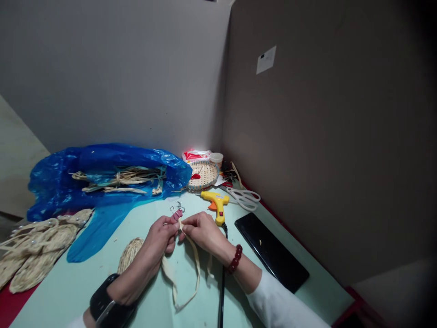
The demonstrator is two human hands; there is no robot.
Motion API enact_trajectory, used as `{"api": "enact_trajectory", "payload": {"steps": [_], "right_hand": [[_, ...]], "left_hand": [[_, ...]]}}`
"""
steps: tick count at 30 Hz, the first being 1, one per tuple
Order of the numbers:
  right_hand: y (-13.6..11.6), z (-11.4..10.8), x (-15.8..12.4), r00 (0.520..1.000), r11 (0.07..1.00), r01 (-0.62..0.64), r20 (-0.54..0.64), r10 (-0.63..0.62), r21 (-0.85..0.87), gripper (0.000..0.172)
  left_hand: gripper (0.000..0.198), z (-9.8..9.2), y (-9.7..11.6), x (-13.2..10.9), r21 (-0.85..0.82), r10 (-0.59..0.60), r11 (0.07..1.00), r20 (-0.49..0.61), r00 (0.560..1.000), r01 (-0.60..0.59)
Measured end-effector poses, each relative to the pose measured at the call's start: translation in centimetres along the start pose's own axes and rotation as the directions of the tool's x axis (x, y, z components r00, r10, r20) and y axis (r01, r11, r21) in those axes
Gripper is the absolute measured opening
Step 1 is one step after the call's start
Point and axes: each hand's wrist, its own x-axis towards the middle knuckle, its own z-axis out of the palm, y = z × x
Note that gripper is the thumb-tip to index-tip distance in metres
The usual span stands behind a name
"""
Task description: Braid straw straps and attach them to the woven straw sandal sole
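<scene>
My left hand [164, 233] pinches a small pink piece [177, 214] with thin metal rings at its far end; its exact kind cannot be made out. Close against it, my right hand [201, 230] holds a pale husk strip [195, 255] between thumb and fingers. The strip loops down onto the table between my wrists. Behind my left forearm lies an oval braided straw piece [130, 252], partly hidden. A yellow glue gun [218, 205] lies just beyond my right hand, its black cord running under that wrist.
On the pale green tabletop [150, 296], a blue plastic bag [109, 157] holds bundled dry husks [126, 176]. Woven straw sandals [44, 250] lie left. A round woven basket [204, 175], paper cup [216, 157], white-handled scissors [246, 198] and black tray-like slab [271, 250] stand near the walls.
</scene>
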Motion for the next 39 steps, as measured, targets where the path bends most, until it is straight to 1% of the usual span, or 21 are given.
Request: {"api": "enact_trajectory", "payload": {"steps": [3,6,8,10,13,15,17,21,23,24,25,28,29,30,32,35,39], "right_hand": [[-0.3,-0.3,-0.3,0.998,0.983,0.052,-0.010,-0.054,-0.174,0.025],[-0.8,-0.3,-0.8,0.997,0.938,0.046,-0.048,-0.067,-0.344,0.024],[-1.2,-0.3,-1.2,0.996,0.897,0.031,-0.067,-0.067,-0.441,0.023],[-1.7,-0.3,-1.5,0.995,0.852,0.016,-0.080,-0.068,-0.523,0.023],[-2.5,-0.1,-2.3,0.993,0.788,0.024,-0.075,-0.089,-0.615,0.022],[-2.8,0.5,-2.9,0.991,0.753,0.064,-0.044,-0.123,-0.655,0.021],[-2.8,1.3,-3.5,0.986,0.724,0.132,0.011,-0.169,-0.677,0.021],[-2.5,2.6,-4.1,0.956,0.693,0.288,0.158,-0.248,-0.660,0.026],[-2.5,2.4,-3.9,0.948,0.711,0.317,0.182,-0.262,-0.628,0.019],[-2.5,2.1,-3.7,0.952,0.731,0.304,0.164,-0.259,-0.610,0.017],[-2.5,1.7,-3.4,0.961,0.758,0.273,0.124,-0.249,-0.592,0.017],[-2.2,0.3,-2.3,0.985,0.853,0.124,-0.043,-0.169,-0.507,0.029],[-2.0,0.0,-1.8,0.988,0.882,0.087,-0.071,-0.135,-0.464,0.031],[-1.8,-0.3,-1.4,0.992,0.907,0.065,-0.068,-0.103,-0.417,0.031],[-1.3,-0.6,-0.7,0.998,0.945,0.052,-0.014,-0.060,-0.324,0.029],[-1.0,-0.3,-0.2,0.998,0.973,0.043,0.064,-0.029,-0.227,0.023],[-0.8,0.3,0.2,0.999,0.981,0.002,0.048,0.008,-0.192,0.025]], "left_hand": [[0.025,-0.4,-0.3,0.4,-0.003,-0.048,0.999,0.031,0.998,0.048],[0.028,-0.6,-0.5,0.6,0.024,-0.085,0.996,0.055,0.995,0.084],[0.028,-0.7,-0.6,0.6,0.056,-0.092,0.994,0.036,0.995,0.090],[0.027,-0.6,-0.7,0.6,0.083,-0.075,0.994,0.001,0.997,0.075],[0.023,-0.4,-0.8,0.7,0.083,-0.011,0.996,-0.037,0.999,0.014],[0.021,-0.3,-0.9,0.7,0.059,0.026,0.998,-0.055,0.998,-0.023],[0.022,-0.3,-1.0,0.5,0.027,0.040,0.999,-0.073,0.997,-0.038],[0.025,-0.3,-0.8,-0.1,-0.042,0.042,0.998,-0.079,0.996,-0.045],[0.025,-0.3,-0.6,-0.4,-0.070,0.044,0.996,-0.069,0.997,-0.049],[0.024,-0.2,-0.4,-0.5,-0.083,0.043,0.995,-0.069,0.997,-0.049],[0.024,-0.2,-0.3,-0.6,-0.094,0.037,0.995,-0.071,0.997,-0.044],[0.026,-0.1,0.1,-0.7,-0.128,-0.001,0.992,-0.071,0.997,-0.009],[0.027,-0.1,0.2,-0.7,-0.135,-0.016,0.991,-0.065,0.998,0.007],[0.027,0.0,0.3,-0.8,-0.140,-0.027,0.990,-0.056,0.998,0.019],[0.028,0.0,0.3,-0.8,-0.145,-0.032,0.989,-0.033,0.999,0.027],[0.029,0.1,0.4,-1.0,-0.137,-0.021,0.990,0.001,1.000,0.021],[0.030,0.1,0.6,-1.1,-0.071,-0.012,0.997,0.010,1.000,0.013]]}}
